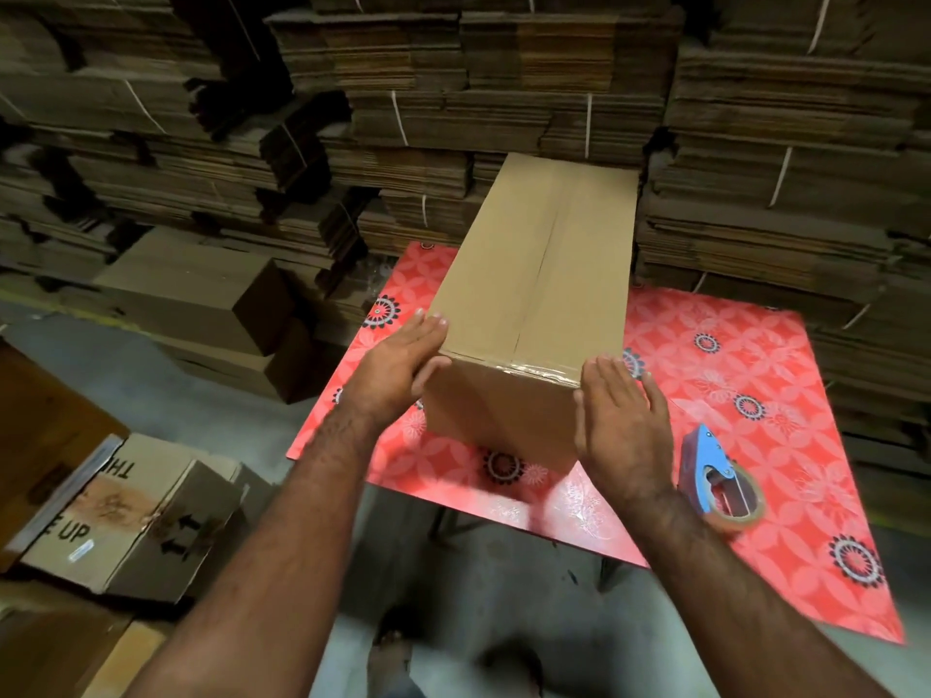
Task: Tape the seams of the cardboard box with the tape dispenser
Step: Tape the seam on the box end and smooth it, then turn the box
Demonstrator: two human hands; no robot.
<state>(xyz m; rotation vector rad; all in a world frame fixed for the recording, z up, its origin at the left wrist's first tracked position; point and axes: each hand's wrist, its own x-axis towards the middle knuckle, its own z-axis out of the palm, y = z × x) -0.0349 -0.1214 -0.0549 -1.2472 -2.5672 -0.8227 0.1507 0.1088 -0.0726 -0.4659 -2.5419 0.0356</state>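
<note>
A long brown cardboard box lies on the red patterned table, its top seam running away from me. Clear tape shows along the seam and over the near top edge. My left hand lies flat against the box's near left corner, fingers straight. With fingers straight too, my right hand sits at the near right corner. The blue tape dispenser with its roll of clear tape lies on the table just right of my right hand, held by neither hand.
Tall stacks of flattened, strapped cardboard wall in the table behind and on the right. Made-up boxes stand on the floor at left, and a printed carton lies near left. Grey floor shows below.
</note>
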